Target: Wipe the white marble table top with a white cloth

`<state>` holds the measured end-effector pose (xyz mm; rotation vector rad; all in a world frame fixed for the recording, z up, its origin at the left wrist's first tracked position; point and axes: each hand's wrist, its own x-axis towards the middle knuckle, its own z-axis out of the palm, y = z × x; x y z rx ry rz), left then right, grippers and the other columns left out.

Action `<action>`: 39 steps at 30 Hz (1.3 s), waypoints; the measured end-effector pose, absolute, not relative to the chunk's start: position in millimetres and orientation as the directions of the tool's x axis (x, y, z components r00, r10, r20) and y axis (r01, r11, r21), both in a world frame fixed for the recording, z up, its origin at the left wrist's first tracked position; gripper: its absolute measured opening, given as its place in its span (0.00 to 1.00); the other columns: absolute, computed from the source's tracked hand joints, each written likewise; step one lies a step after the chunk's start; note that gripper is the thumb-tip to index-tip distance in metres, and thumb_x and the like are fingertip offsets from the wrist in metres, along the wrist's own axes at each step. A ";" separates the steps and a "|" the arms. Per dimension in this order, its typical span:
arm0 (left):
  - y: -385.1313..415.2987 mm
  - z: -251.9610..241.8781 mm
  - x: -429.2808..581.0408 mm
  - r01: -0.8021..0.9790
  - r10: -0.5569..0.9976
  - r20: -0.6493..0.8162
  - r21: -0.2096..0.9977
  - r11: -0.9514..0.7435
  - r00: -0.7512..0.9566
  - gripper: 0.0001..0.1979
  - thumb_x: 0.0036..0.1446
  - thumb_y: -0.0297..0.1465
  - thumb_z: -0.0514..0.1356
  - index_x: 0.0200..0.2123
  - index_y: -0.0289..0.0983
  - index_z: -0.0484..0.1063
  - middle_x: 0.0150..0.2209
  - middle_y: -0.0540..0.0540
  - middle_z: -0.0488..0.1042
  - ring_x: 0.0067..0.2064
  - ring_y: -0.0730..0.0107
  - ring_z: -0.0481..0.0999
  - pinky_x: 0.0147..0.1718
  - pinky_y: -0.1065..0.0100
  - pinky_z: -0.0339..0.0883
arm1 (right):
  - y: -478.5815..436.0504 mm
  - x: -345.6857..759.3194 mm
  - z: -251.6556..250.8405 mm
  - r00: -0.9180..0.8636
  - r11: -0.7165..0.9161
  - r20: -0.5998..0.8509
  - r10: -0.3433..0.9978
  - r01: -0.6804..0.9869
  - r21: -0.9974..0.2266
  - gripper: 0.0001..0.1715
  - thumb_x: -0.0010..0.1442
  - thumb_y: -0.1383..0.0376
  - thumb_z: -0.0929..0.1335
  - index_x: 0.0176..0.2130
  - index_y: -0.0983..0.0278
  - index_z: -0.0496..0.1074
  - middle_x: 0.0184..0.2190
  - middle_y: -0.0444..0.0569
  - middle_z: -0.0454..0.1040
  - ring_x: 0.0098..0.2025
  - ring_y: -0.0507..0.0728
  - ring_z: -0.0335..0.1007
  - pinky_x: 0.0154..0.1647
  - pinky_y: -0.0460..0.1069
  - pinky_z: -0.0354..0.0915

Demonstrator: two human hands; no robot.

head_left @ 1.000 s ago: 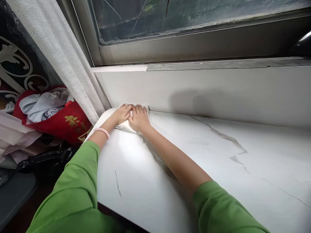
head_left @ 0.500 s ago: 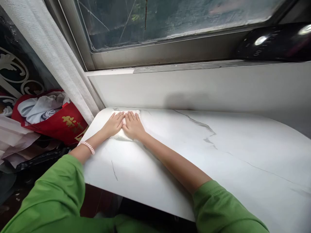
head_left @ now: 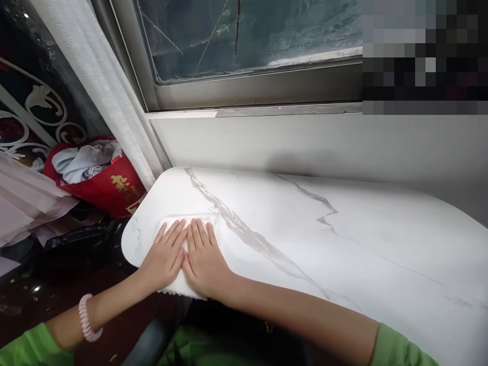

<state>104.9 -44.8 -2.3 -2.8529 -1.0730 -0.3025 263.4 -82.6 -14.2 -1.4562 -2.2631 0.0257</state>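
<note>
A folded white cloth (head_left: 173, 291) lies flat at the near left end of the white marble-patterned table (head_left: 324, 223), its lower edge reaching the table's front edge. My left hand (head_left: 164, 256) presses on the cloth with its palm down and fingers stretched out. Beside it, my right hand (head_left: 206, 259) lies flat on the same cloth, fingers pointing away from me. The two thumbs touch or nearly touch. Most of the cloth's middle is hidden under both hands.
Behind the table runs a pale wall (head_left: 229, 140) below a metal-framed window (head_left: 259, 84). At the left hang a white curtain (head_left: 102, 86) and a red bag (head_left: 114, 190) with clothes in it. A blurred block covers the upper right corner.
Both hands have slid the cloth from the table's back edge toward me, to the front edge. A grey vein in the tabletop now shows where my right arm lay.
</note>
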 end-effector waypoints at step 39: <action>181.9 -2.1 103.1 0.732 0.742 0.120 0.124 -0.670 0.659 0.23 0.67 0.35 0.39 0.61 0.36 0.58 0.66 0.42 0.55 0.68 0.68 0.51 0.66 0.53 0.37 | 129.4 239.2 -21.4 -0.100 0.212 0.286 0.953 0.895 -0.393 0.36 0.65 0.62 0.54 0.65 0.83 0.52 0.67 0.67 0.51 0.69 0.65 0.41 0.68 0.60 0.35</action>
